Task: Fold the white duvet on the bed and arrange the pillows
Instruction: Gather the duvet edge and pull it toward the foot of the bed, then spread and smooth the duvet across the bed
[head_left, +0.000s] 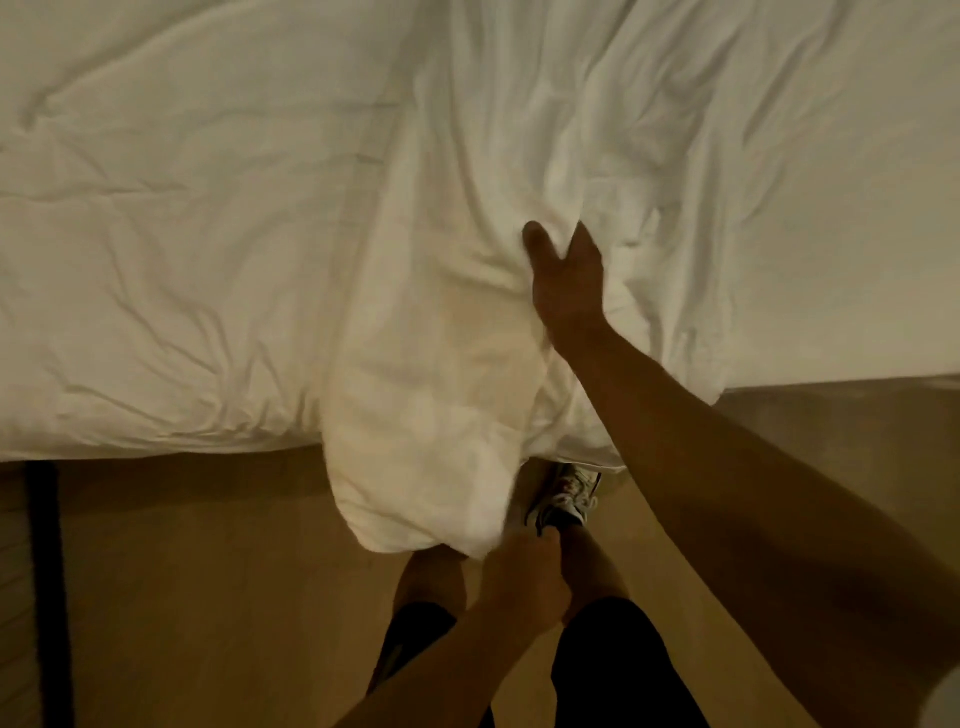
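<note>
The white duvet (218, 218) lies crumpled across the bed and fills the upper part of the head view. A thick corner of it (426, 467) hangs over the near bed edge toward the floor. My left hand (524, 587) is closed on the bottom tip of that hanging corner. My right hand (566, 280) lies on the duvet above it, thumb spread from the fingers, fingertips sunk into a bunch of folds; whether it grips the cloth is unclear. No pillows are in view.
A wooden floor (208, 597) runs along the near side of the bed. My legs and a light sneaker (566, 499) stand right at the bed edge under the hanging corner. A dark vertical strip (47, 571) stands at the far left.
</note>
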